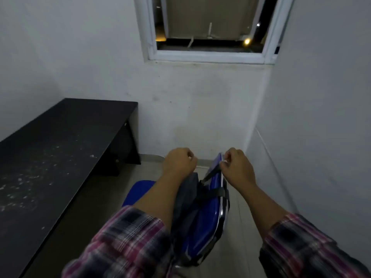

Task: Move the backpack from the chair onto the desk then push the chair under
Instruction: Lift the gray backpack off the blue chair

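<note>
I hold a blue and grey backpack (202,215) between my forearms, low in the middle of the view. My right hand (235,166) pinches its blue top edge by a black strap. Closed in a fist, my left hand (178,162) sits over the grey fabric at the bag's top left, and its grip is hidden under the hand. The blue seat of the chair (138,192) shows just left of the bag, mostly covered by my left arm. The long black desk (60,141) stands to the left along the wall, its top speckled with white dust.
A white wall with a window (208,27) faces me. Another white wall (321,117) closes in on the right, close to the bag. Pale floor tiles (152,157) show between the desk's end panel and the far wall.
</note>
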